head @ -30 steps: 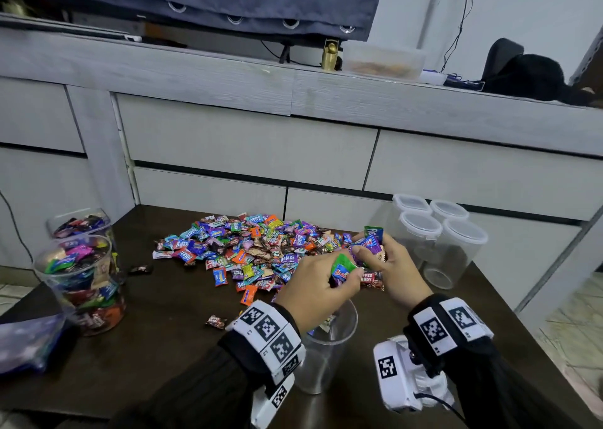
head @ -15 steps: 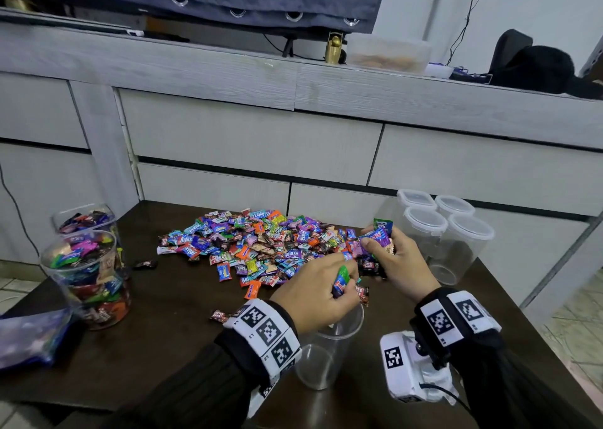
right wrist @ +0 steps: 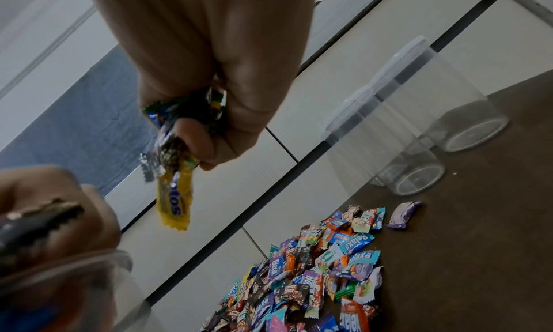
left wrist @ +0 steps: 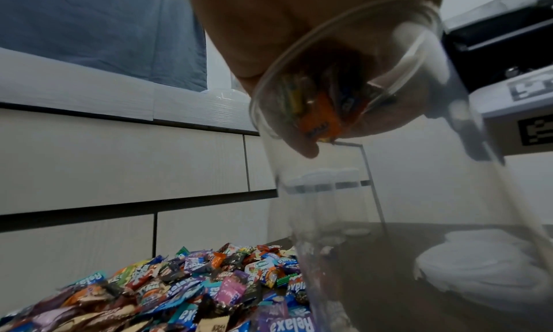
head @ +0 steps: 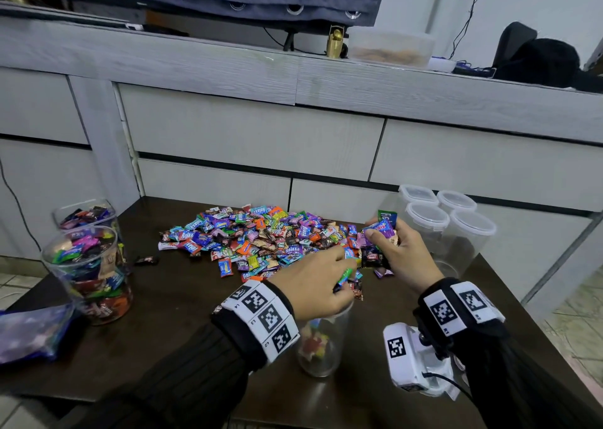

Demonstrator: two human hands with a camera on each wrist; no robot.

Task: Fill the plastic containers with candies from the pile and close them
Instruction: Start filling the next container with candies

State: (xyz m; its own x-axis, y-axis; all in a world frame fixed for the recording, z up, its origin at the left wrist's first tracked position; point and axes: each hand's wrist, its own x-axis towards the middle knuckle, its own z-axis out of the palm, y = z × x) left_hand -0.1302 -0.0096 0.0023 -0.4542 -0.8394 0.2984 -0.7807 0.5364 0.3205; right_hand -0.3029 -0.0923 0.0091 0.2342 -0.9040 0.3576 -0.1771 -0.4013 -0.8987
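Candies (head: 257, 239) heaped mid-worktop (head: 182, 298). Left hand (head: 313, 282) over mouth of open container (head: 321, 344) at near edge, grip curled round fistful of wrappers, few pieces already inside. Right hand (head: 396, 255) just right of pile, grip clamped on bunch of sweets. Four lidded empty containers (head: 450, 226) far right. Two filled jars (head: 88, 265) at left

A big pile of colourful wrapped candies (head: 261, 239) lies at the table's far middle. One open clear container (head: 321, 347) stands near, upright, few candies inside. Four lidded empty containers (head: 447, 226) stand far right.
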